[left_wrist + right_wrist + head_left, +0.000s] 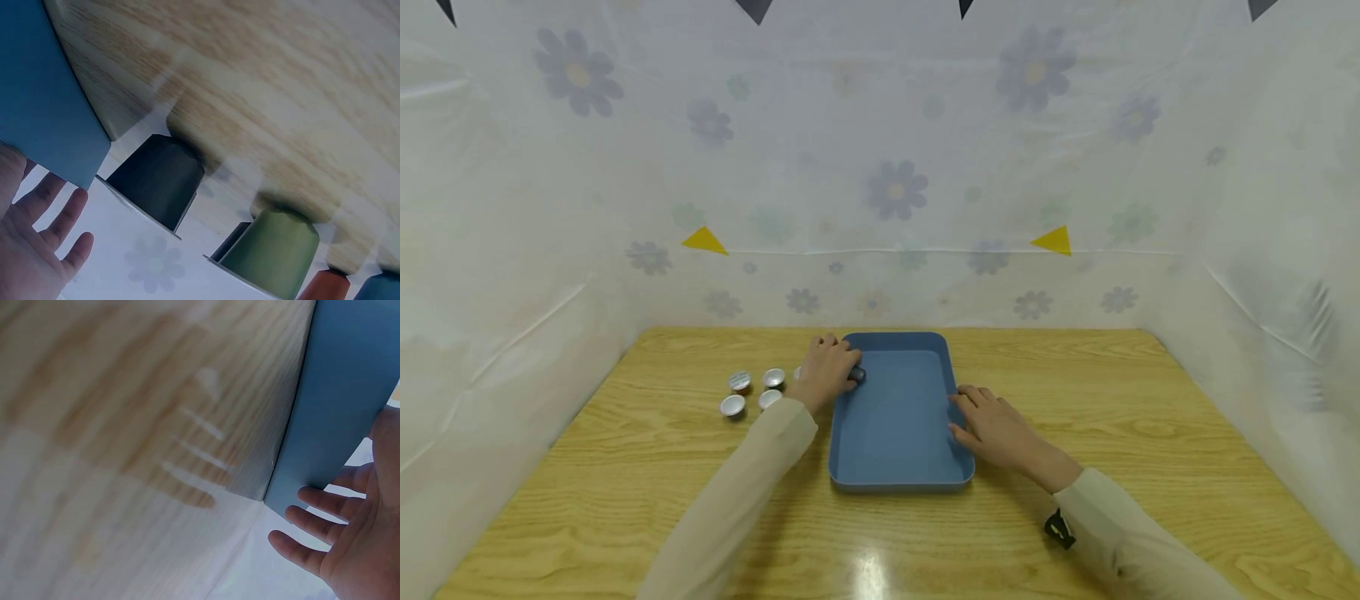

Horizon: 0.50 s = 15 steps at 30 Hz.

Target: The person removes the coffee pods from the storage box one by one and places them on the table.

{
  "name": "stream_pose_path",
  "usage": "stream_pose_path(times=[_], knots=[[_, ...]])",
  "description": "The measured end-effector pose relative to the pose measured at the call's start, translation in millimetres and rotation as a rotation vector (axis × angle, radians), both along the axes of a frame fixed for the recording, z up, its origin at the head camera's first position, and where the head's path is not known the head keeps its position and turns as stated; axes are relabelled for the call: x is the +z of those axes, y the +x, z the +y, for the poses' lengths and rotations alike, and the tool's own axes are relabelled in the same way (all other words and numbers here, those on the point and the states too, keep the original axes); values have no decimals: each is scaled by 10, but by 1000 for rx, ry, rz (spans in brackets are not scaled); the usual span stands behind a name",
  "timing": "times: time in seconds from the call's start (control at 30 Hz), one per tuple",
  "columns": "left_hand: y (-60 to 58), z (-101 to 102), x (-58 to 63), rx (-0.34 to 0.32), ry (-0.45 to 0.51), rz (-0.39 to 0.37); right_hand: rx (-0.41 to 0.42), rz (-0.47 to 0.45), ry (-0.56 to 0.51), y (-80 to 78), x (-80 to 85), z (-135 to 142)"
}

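My left hand (829, 369) reaches over the left rim of a blue rectangular tray (895, 485), pinching a dark coffee capsule (857, 375) between thumb and finger just inside it. In the left wrist view this hand's other fingers (67, 215) hang loosely spread outside the tray wall (56, 125); the thumb's side is hidden. My right hand (1000, 429) rests at the right rim, thumb and fingertip over the edge. The right wrist view shows its straight fingers (322, 503) along the outer wall (331, 394), with nothing held.
Left of the tray stand several coffee capsules with silver lids up, among them one at the near left (733, 407) and one partly behind the left hand (799, 373). From the side, a black capsule (156, 181), a green capsule (272, 253) and an orange capsule (325, 286) show.
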<state>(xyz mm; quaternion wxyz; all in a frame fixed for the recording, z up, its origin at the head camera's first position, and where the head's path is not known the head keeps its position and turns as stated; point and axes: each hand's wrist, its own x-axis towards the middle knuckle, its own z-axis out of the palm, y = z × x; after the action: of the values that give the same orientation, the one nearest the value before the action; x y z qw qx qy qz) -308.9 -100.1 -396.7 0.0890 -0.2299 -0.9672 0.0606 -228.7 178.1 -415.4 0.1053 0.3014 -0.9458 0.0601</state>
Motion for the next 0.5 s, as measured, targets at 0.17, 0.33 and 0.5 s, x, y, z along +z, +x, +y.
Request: stream_pose_path(times=[0.17,0.33,0.5], knots=[[8,-1,4,2,1,-2,1,1,-2,-2,-4,3],[-8,-6,-20,-8,-3,24,3,1,-1,-2,-4,1],[-19,-14,-33,-21,-2,33,4,1,0,-1,4,-2]])
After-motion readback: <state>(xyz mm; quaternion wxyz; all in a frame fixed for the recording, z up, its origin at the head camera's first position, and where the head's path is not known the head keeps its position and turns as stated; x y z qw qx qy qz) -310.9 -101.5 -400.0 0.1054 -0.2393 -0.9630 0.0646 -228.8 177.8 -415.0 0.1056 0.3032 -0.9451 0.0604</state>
